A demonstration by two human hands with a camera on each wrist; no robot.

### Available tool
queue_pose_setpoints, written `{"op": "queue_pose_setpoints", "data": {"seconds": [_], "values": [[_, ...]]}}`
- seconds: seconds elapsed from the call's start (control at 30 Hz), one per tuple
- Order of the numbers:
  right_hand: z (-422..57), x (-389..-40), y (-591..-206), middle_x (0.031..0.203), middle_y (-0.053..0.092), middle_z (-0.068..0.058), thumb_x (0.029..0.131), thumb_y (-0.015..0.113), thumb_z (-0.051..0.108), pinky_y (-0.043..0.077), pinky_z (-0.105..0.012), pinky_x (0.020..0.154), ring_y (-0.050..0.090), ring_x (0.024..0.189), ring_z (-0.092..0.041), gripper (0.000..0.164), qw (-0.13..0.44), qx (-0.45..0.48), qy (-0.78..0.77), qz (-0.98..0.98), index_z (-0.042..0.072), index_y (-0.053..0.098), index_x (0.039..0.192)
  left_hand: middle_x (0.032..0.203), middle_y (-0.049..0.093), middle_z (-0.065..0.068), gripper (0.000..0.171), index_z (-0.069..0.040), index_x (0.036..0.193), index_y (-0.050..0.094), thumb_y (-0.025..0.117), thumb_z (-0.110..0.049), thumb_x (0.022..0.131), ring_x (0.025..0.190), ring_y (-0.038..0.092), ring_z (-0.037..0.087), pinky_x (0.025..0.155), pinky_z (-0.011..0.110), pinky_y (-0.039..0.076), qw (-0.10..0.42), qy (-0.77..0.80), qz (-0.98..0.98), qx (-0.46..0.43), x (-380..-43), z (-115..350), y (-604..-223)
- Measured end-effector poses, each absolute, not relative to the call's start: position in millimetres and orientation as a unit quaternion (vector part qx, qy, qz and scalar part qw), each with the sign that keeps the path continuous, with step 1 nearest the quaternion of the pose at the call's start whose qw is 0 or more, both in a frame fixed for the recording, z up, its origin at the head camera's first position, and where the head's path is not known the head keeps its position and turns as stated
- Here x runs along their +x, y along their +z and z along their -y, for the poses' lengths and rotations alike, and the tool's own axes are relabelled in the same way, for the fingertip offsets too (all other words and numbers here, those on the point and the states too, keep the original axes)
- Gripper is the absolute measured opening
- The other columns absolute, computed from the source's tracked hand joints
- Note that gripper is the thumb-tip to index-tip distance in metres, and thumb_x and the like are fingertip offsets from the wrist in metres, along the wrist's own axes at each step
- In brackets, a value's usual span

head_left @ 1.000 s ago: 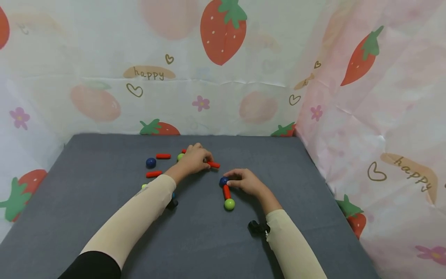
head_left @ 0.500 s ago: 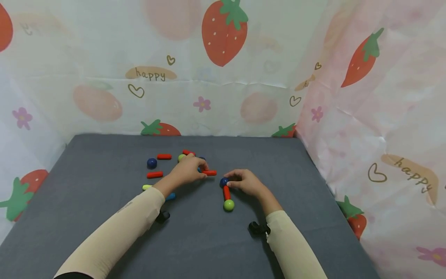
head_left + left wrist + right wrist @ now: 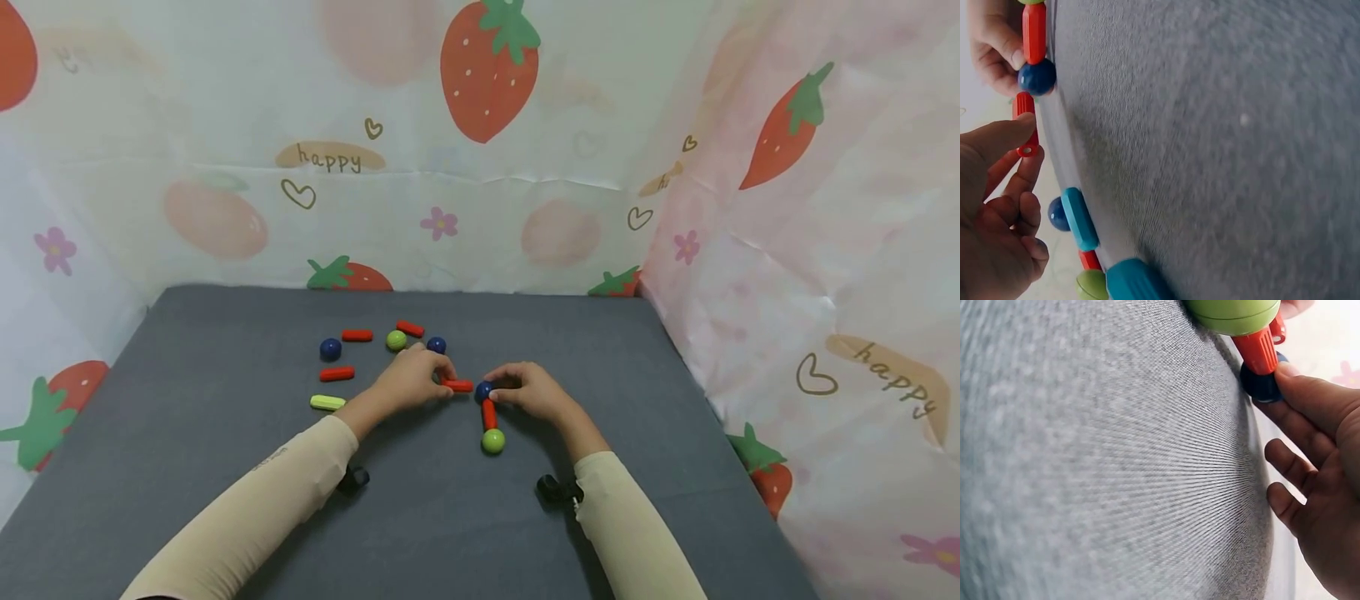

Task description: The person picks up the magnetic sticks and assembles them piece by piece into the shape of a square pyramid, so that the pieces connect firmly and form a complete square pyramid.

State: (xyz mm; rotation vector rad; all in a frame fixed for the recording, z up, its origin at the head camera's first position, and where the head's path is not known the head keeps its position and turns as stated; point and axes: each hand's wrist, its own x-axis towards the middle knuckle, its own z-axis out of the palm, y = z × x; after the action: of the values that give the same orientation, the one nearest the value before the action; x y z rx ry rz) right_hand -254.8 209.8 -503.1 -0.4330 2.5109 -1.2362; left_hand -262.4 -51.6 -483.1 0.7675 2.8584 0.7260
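Note:
Between thumb and fingertips my left hand (image 3: 408,379) pinches a red rod (image 3: 459,386). It points at a dark blue ball (image 3: 483,391), which my right hand (image 3: 536,390) pinches from the right. In the left wrist view, the end of the held red rod (image 3: 1025,128) sits right beside the blue ball (image 3: 1037,77). A second red rod (image 3: 489,414) runs from this ball toward the front and ends in a green ball (image 3: 492,441). The right wrist view shows the thumb and a finger on the blue ball (image 3: 1261,384), with the other fingers loosely bent.
Behind the left hand lie a green ball (image 3: 396,340), a blue ball (image 3: 437,345) and a red rod (image 3: 410,328). Farther left are another blue ball (image 3: 330,349), red rods (image 3: 337,373) and a yellow-green rod (image 3: 327,402). Light blue rods (image 3: 1080,219) show in the left wrist view.
My left hand has come nearer the front with the red rod, bringing its end close to the blue ball. The right hand has stayed in place, holding the ball.

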Motion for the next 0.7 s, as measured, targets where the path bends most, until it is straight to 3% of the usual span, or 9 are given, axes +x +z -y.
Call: {"op": "queue_pose_setpoints", "data": {"seconds": [0.27, 0.7], "values": [[-210.5, -254.7, -505.3, 0.115, 0.074, -0.001, 0.096, 0.075, 0.021, 0.052, -0.032, 0.077, 0.065, 0.09, -0.017, 0.027, 0.148, -0.155, -0.438, -0.873, 0.019, 0.075, 0.122, 0.089, 0.07, -0.01, 0.014, -0.025, 0.096, 0.077, 0.085, -0.03, 0.086, 0.092, 0.053, 0.019, 0.09, 0.042, 0.042, 0.062, 0.239, -0.94, 0.235, -260.8, 41.9, -490.5], [-210.9, -254.9, -507.4, 0.113, 0.075, 0.0, 0.095, 0.075, 0.022, 0.051, -0.032, 0.074, 0.062, 0.085, -0.017, 0.026, 0.142, -0.153, -0.434, -0.876, 0.02, 0.075, 0.121, 0.084, 0.069, -0.01, 0.014, -0.022, 0.094, 0.076, 0.085, -0.028, 0.086, 0.076, 0.059, 0.01, 0.078, 0.035, 0.049, 0.088, 0.262, -0.934, 0.225, -256.0, 39.7, -493.5]]}}
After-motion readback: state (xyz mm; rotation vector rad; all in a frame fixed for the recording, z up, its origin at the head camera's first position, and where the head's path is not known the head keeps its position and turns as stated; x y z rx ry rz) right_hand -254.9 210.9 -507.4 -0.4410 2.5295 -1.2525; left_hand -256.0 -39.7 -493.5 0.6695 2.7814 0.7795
